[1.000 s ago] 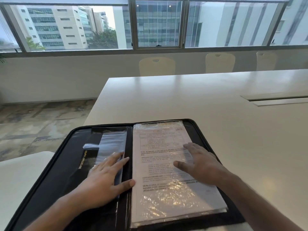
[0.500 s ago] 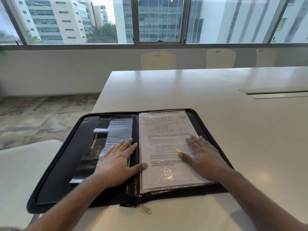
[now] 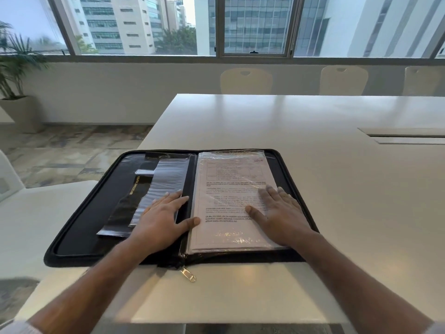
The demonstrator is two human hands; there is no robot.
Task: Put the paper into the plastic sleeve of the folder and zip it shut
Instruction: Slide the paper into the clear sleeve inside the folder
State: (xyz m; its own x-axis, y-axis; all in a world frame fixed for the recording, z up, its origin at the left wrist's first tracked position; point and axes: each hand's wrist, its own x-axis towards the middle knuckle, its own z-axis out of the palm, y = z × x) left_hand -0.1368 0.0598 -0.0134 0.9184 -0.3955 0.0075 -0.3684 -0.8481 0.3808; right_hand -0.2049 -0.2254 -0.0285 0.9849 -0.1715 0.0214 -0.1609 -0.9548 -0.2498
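Three pale chairs (image 3: 246, 80) line the white table's (image 3: 313, 153) far edge (potted plant (image 3: 14, 68) at left).

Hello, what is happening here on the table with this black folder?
A person has a black zip folder lying open on a white table. The printed paper already sits inside the clear plastic sleeve on the right half. The right hand lies flat on that sleeve, and the left hand presses flat beside the spine. The folder is not yet zipped; its zipper pull hangs at the near edge.
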